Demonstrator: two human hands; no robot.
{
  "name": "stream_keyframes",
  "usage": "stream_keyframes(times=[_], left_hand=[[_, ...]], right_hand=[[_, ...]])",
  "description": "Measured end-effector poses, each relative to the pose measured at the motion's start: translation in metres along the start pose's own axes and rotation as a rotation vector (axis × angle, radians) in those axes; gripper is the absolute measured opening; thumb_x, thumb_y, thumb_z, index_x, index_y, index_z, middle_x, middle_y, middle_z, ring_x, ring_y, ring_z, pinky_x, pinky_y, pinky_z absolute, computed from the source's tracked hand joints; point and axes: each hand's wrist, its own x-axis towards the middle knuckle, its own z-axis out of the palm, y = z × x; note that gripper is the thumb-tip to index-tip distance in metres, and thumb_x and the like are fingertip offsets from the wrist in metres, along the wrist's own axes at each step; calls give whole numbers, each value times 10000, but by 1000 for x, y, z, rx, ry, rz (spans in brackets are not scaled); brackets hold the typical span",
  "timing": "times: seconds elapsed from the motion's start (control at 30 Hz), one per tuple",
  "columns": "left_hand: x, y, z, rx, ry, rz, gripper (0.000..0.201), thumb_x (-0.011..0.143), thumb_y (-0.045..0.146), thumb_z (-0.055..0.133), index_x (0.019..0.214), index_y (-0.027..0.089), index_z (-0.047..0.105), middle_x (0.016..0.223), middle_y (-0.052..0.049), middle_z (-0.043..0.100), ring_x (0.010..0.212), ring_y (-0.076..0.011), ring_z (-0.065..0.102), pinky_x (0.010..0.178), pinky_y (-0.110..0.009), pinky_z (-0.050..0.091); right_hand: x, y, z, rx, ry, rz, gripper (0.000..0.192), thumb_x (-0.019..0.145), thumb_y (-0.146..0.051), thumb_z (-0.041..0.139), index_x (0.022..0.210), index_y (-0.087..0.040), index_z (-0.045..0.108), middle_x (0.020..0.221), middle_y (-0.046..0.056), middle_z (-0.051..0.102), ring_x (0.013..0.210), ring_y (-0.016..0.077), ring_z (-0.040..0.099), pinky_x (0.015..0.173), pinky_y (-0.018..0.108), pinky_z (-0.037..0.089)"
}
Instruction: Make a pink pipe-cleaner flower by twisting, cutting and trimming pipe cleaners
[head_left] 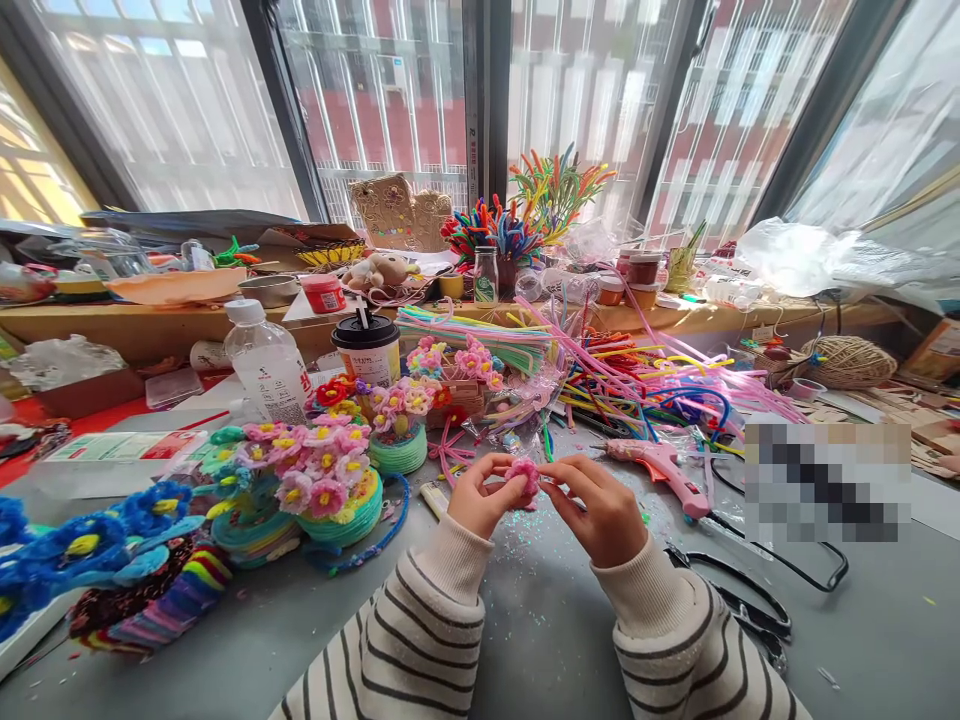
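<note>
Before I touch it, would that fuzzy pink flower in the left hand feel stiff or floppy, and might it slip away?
The pink flower is probably light, being small enough for the left hand to pinch. It would likely squash softly rather than feel stiff, since it looks fluffy. Slipping seems unlikely: its surface is fuzzy, not glossy.
</note>
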Motion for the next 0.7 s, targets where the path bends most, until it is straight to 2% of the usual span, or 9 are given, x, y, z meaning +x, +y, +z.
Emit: stream_keyframes(times=[0.2,0.4,0.7], left_hand=[[0,0,0,12,-3,30,279,459,214,653,685,109,528,556,10,533,505,-111,550,474,-230,484],[-1,0,1,18,6,38,249,455,202,654,646,110,524,533,17,541,476,-106,542,470,-247,482],[0,0,0,30,-10,52,258,462,214,649,673,111,542,577,6,556,501,-105,547,481,-232,477]], right_hand=[[-2,-1,3,-44,21,-32,171,739,-153,432,877,-145,533,753,56,562,701,133,512,634,239,426],[-1,-3,4,-30,12,-48,139,736,-138,434,835,-143,531,741,56,562,709,137,508,639,242,424],[-1,-1,4,51,-58,64,151,743,-185,421,857,-146,512,758,55,538,668,128,509,592,241,441]])
